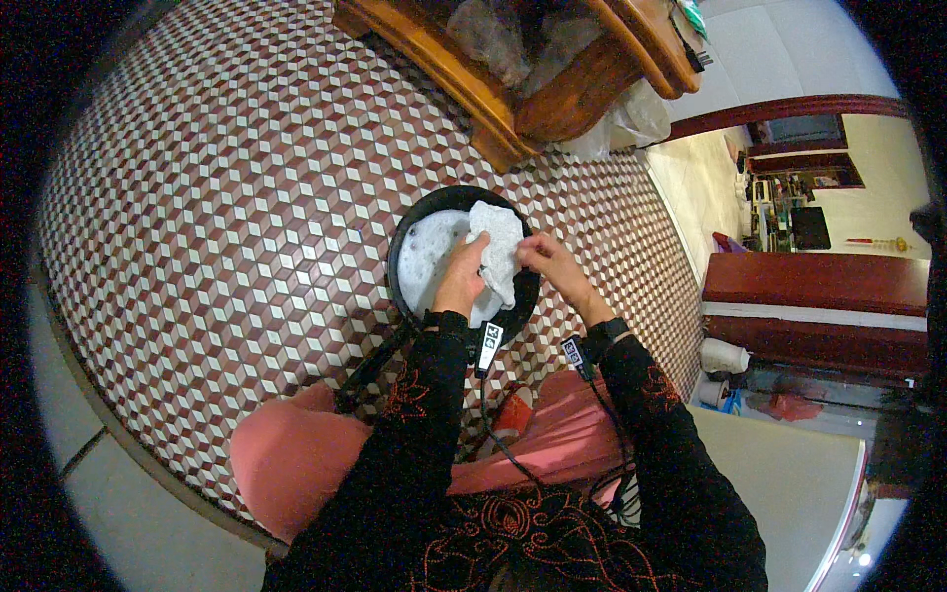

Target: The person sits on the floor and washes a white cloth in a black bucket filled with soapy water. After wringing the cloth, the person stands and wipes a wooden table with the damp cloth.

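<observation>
A black frying pan (403,296) with a long handle (377,360) rests on the tiled floor between my knees. White foamy suds (427,248) cover much of its inside. Over the pan's right half, my left hand (462,274) grips a folded white cloth (497,240), thumb on top. The fingers of my right hand (551,260) are bunched at the cloth's right edge and appear to pinch it; their tips are partly hidden. Part of the pan's inside is covered by the cloth and my left hand.
Carved wooden furniture (488,122) stands beyond the pan, with plastic bags (629,122) beside it. Cables (510,451) run from the black wristbands towards my lap. A pale panel (777,466) is at the right; a doorway (710,185) opens farther off.
</observation>
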### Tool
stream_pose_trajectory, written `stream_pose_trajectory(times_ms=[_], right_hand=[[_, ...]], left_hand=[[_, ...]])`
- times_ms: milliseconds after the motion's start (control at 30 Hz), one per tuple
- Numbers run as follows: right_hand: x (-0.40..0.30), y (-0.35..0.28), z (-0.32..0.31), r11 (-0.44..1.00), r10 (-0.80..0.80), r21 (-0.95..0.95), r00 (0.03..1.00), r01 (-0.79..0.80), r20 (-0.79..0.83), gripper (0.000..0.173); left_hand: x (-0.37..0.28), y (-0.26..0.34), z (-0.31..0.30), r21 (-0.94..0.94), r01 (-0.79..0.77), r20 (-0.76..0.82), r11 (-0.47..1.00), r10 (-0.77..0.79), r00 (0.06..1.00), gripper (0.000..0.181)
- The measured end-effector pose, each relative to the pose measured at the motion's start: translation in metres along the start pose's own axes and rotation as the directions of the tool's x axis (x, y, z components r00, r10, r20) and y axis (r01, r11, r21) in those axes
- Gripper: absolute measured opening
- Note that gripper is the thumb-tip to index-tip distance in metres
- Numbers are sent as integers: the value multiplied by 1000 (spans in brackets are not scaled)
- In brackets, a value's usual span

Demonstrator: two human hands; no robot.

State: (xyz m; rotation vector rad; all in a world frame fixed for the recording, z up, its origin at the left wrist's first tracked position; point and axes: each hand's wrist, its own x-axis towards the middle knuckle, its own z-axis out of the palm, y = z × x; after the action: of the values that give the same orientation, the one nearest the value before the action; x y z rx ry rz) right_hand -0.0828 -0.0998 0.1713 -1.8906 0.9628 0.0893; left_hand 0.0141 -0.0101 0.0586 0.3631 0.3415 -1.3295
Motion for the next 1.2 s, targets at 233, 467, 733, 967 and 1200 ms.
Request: stream_pose_trajectory(times_ms=[233,467,733,967,1200], right_hand=[[24,17,-17,999,25,44,993,-20,-113,38],[21,-3,-42,930,84,366,961,20,-265,25],[24,-9,-40,823,75,552,937,136,-341,25],[16,-27,-30,969,-127,167,951,179,-283,22],[-10,-23,16,973,-156,-162,985,167,74,19]], left_hand=[[-10,0,14,162,69,68,984,-81,994,35],[-23,7,20,192,59,158,980,-90,983,43],[-18,1,19,470,26,134,882,-101,986,41],[-2,-6,6,148,94,-73,985,-84,994,43],[17,-21,-1,-246,93,-242,965,-154,958,41]])
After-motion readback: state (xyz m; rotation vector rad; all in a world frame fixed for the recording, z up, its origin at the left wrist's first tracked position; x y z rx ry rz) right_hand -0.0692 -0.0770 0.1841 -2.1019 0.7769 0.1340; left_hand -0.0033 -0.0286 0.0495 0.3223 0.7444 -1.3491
